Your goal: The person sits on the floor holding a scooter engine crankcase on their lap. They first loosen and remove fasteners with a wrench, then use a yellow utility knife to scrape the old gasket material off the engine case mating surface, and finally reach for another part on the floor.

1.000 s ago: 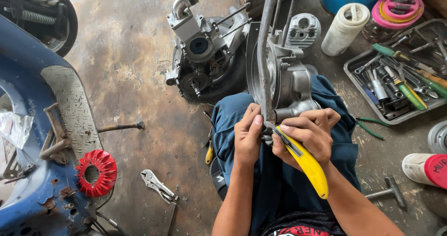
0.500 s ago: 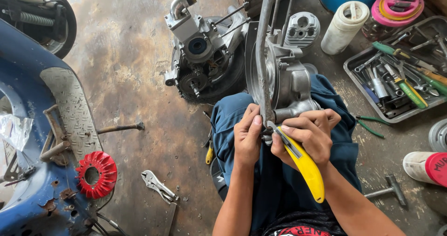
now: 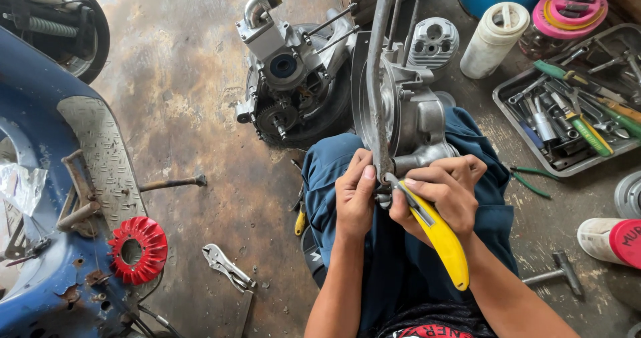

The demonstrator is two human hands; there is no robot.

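A grey metal engine casing (image 3: pixel 407 114) rests on my lap, over blue trousers (image 3: pixel 334 191). My right hand (image 3: pixel 444 194) grips yellow-handled pliers (image 3: pixel 437 234), whose jaws bite at a small part on the casing's lower edge. My left hand (image 3: pixel 354 194) pinches that same spot from the left side, thumb against the casing's rim. The small part between the fingers is mostly hidden.
A second engine block (image 3: pixel 290 78) stands on the stained concrete floor ahead. A blue scooter body (image 3: pixel 47 198) with a red fan (image 3: pixel 138 249) lies left. Locking pliers (image 3: pixel 227 266) lie near. A tool tray (image 3: pixel 574 111), white container (image 3: pixel 494 39), green pliers (image 3: pixel 531 178) and hammer (image 3: pixel 554 271) sit right.
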